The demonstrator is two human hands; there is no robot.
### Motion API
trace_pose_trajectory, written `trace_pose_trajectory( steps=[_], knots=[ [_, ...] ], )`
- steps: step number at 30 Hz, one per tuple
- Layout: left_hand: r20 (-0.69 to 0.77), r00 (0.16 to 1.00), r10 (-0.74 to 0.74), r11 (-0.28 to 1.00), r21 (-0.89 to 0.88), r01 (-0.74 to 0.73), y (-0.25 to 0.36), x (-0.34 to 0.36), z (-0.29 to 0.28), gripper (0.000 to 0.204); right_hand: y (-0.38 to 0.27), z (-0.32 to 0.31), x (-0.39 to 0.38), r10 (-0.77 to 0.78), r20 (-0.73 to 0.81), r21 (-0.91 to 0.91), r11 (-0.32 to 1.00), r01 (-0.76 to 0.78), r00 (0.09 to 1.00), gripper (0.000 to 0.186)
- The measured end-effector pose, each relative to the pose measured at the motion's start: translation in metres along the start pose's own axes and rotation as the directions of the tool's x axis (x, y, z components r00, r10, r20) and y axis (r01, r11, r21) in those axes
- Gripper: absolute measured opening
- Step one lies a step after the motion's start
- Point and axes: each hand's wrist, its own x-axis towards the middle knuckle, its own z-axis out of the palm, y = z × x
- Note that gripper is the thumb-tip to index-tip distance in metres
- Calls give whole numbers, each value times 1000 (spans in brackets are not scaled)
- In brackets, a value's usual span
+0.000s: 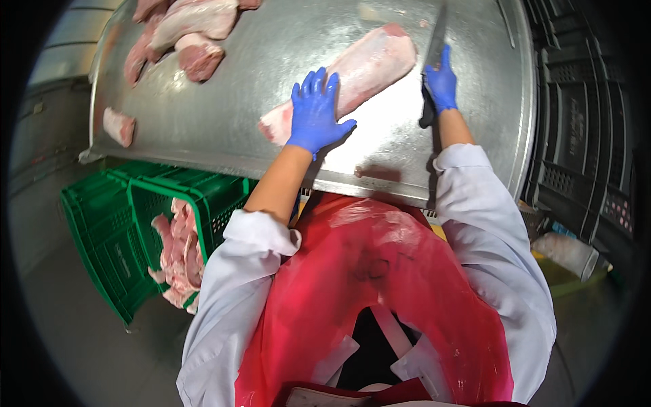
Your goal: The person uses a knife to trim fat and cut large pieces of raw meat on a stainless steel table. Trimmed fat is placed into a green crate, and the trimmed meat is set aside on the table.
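Note:
A long pale pink piece of meat (373,68) lies diagonally on the steel table (251,88). My left hand (315,115), in a blue glove, lies on its lower left part with fingers spread. My right hand (441,81), also gloved in blue, grips a black-handled knife (437,30) just right of the meat, blade pointing away from me and index finger extended along it. At the upper left sits a pile of meat pieces (196,24), and a smaller piece (119,125) rests near the table's left end.
Below the table's left edge, a green crate (102,237) holds pink meat trimmings (180,251). Stacked black crates (576,129) stand along the right side, with a pale bagged item (563,254) low beside them. The table's raised front rim runs just before my red apron.

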Motion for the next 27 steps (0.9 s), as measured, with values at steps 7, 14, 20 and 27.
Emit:
trace_pose_trajectory(
  steps=[7, 14, 20, 27],
  knots=[
    [373, 927, -33, 962, -240, 130, -17, 58, 26, 88, -36, -14, -79, 120, 229, 262, 948, -180, 966, 79],
    [358, 929, 96, 927, -372, 48, -41, 66, 32, 84, -40, -24, -37, 99, 386, 539, 783, -311, 917, 85],
    [395, 910, -126, 924, -287, 252, -47, 60, 31, 90, -17, -11, -120, 65, 270, 540, 816, -207, 961, 84],
    [492, 705, -512, 609, -371, 701, -27, -7, 53, 108, -134, 13, 7, -25, 568, 540, 766, -350, 823, 81]
  ],
)
